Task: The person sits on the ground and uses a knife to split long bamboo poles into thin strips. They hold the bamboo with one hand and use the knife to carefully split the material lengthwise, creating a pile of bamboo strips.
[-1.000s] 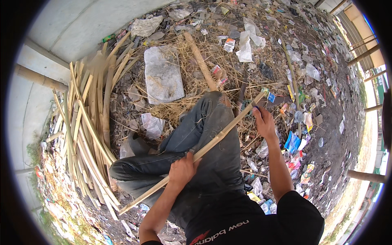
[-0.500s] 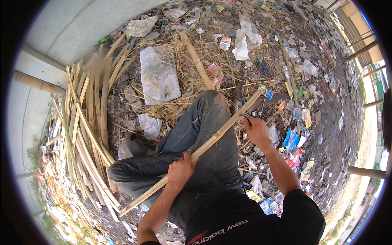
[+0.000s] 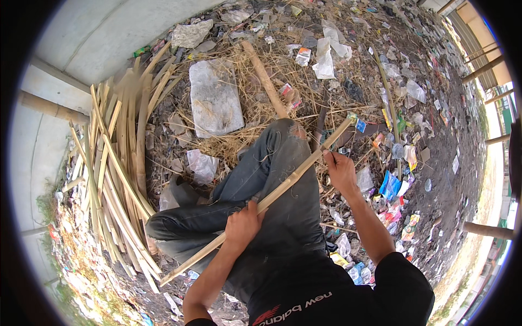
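A long pale bamboo strip (image 3: 289, 183) lies slantwise across my lap, from the lower left up past my raised knee. My left hand (image 3: 243, 225) is closed around its lower half, over my thigh. Close to the strip's upper end, my right hand (image 3: 342, 173) is closed on a small dark tool (image 3: 325, 152). The tool's tip meets the strip's edge; most of it is hidden in my fingers, so its exact kind does not show. Beyond that end lie a small blue wrapper (image 3: 360, 125) and a dark flat piece (image 3: 363, 132).
At the left, a heap of split bamboo strips (image 3: 117, 163) leans by a grey wall (image 3: 109, 38). A pale slab (image 3: 216, 98) and a wooden pole (image 3: 263, 79) lie on straw ahead. Plastic litter (image 3: 390, 185) covers the ground at right. Posts (image 3: 488, 231) stand at the far right.
My right hand has shifted slightly, and the dark tool in it now sits against the strip rather than just beside it. My left hand keeps its hold. The view has moved a little.
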`<move>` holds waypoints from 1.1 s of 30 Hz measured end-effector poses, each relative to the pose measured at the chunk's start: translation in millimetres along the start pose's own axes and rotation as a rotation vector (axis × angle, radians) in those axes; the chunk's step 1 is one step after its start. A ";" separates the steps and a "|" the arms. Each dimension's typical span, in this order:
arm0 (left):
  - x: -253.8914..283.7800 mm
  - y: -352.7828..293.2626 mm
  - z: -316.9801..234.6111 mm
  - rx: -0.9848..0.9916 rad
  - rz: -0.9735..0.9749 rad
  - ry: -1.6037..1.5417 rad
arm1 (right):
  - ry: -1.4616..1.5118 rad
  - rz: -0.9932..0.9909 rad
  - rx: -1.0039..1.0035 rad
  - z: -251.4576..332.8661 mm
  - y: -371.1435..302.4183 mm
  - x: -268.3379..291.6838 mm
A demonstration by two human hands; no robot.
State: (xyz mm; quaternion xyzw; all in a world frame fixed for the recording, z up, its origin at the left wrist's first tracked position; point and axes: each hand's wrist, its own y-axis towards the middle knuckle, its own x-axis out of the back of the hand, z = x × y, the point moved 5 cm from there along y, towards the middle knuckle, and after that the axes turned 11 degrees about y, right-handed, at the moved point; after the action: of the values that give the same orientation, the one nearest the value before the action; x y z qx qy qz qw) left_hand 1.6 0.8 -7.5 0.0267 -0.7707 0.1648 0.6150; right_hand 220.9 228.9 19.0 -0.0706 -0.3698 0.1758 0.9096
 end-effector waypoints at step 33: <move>3.9 -0.2 0.6 -0.002 -0.007 -0.020 | 0.238 0.598 -0.063 -8.8 -16.9 -46.8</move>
State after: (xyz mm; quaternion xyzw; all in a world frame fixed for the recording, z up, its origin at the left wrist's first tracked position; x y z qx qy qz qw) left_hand 0.1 1.0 -3.9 0.0304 -0.7770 0.1615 0.6077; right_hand 200.5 195.8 -13.3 -0.2243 -0.2288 0.4142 0.8519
